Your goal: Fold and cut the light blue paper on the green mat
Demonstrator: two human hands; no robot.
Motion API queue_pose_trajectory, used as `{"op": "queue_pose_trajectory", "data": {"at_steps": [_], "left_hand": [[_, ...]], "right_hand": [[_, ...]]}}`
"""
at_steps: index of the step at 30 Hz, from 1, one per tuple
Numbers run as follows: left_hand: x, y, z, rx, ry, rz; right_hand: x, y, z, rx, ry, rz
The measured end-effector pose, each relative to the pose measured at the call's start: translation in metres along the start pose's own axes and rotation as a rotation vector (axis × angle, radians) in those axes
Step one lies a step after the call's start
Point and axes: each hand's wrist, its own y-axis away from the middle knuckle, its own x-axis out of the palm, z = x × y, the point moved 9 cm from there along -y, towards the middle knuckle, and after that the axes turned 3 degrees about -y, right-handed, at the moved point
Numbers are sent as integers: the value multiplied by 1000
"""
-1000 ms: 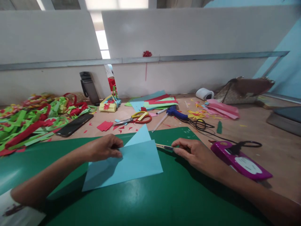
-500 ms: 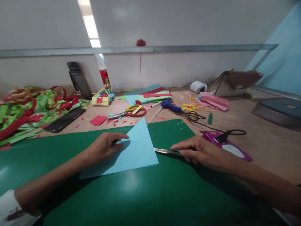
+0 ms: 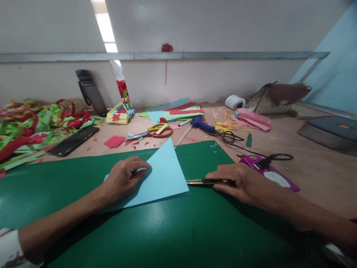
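Observation:
A folded sheet of light blue paper (image 3: 164,175) lies on the green mat (image 3: 156,238), its pointed corner toward the back. On its left part rests my left hand (image 3: 126,175), fingers curled in against the paper, covering some of it. My right hand (image 3: 232,180) grips a box cutter (image 3: 209,181) to the right of the sheet. The cutter lies low and almost level over the mat. Its blade end meets the paper's right edge, and the tip is hidden there.
Behind the mat are scissors (image 3: 150,132), a blue glue gun (image 3: 202,124) and red paper squares (image 3: 114,142). A phone (image 3: 74,141) and paper strips (image 3: 36,130) lie left, near a bottle (image 3: 90,93). A purple power strip (image 3: 269,173) sits right, a handbag (image 3: 279,98) behind it.
My left hand's fingers have drawn together on the paper, where they were apart before. My right hand and the box cutter have shifted slightly right and toward me.

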Motion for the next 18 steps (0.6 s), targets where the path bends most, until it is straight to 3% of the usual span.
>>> {"op": "queue_pose_trajectory", "data": {"at_steps": [4, 7, 12, 18], "left_hand": [[-1, -4, -21, 204, -79, 0], [11, -7, -37, 318, -19, 144], [34, -7, -43, 285, -36, 391], [43, -7, -33, 293, -20, 430]], "right_hand": [[0, 6, 3, -20, 47, -20], [0, 7, 6, -24, 45, -29], [2, 11, 12, -12, 106, -32], [6, 20, 20, -136, 141, -40]]}}
